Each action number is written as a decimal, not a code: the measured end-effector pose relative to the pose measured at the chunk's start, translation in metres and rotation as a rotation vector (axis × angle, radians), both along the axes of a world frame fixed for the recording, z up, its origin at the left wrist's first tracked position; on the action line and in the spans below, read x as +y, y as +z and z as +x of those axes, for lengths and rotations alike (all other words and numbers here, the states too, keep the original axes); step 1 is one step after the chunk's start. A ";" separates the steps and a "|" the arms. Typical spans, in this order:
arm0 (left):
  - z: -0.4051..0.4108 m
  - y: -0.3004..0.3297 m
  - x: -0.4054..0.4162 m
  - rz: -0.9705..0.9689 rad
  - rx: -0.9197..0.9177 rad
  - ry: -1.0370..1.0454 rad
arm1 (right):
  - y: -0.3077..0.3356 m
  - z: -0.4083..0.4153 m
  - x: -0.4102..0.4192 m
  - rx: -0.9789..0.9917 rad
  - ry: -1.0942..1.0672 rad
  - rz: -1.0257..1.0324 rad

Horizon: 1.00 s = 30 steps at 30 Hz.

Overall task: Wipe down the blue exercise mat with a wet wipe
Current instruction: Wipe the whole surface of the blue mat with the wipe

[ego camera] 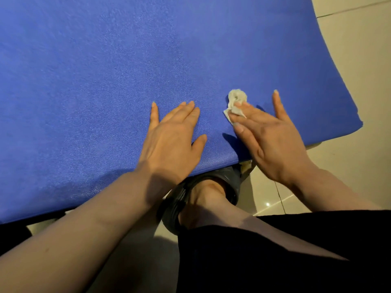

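nearest the camera there is dark clothing (pixel 285 261) over the person's lap and one bare foot in one black sandal (pixel 179 206), standing on the pale tiled floor (pixel 349 166) just at the near edge of the mat. two bare forearms reach forward from the bottom of the view, one on each side of that foot. the left hand (pixel 173 140) lies flat, palm down, on the one blue exercise mat (pixel 95 81), its fingers straight and slightly spread, gripping nothing; the wrist sits right over the mat's near edge. just beside it, to the right, the right hand (pixel 268 140) also lies over the mat with its fingers straight and the little finger splayed out apart from the others; its middle fingertips (pixel 239 106) press down on one wet wipe (pixel 236 101), rather than curling round it. the wipe is white, crumpled into a small wad, and lies on the mat near the near right corner, with its bunched part sticking out beyond the fingertips. a small pale scrap (pixel 246 164) shows under the mat's near edge below the right hand; what it is cannot be told. farther off, the mat fills most of the view, its right edge curving against the floor, where one dark grout line (pixel 349 9) runs across the far right corner.
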<state>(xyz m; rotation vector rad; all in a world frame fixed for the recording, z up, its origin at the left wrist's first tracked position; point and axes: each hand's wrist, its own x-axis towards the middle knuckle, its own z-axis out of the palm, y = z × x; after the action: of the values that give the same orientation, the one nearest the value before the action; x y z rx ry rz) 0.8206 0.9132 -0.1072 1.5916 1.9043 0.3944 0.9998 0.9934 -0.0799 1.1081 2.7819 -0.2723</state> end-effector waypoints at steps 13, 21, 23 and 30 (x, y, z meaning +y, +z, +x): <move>-0.007 0.000 0.014 -0.053 0.014 0.001 | -0.008 -0.021 0.003 -0.075 0.013 0.006; -0.032 -0.009 0.036 -0.133 0.103 0.000 | -0.019 -0.047 0.011 -0.187 0.032 -0.045; -0.033 -0.011 0.040 -0.164 0.109 0.000 | -0.028 -0.059 0.026 -0.221 0.008 -0.065; -0.034 -0.016 0.039 -0.188 0.150 -0.032 | -0.009 -0.039 -0.014 -0.175 0.011 -0.093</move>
<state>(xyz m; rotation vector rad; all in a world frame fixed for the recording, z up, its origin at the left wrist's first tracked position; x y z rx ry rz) 0.7867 0.9521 -0.1228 1.5616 1.9603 0.0809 0.9606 0.9796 -0.0889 1.0413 2.5944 -0.2854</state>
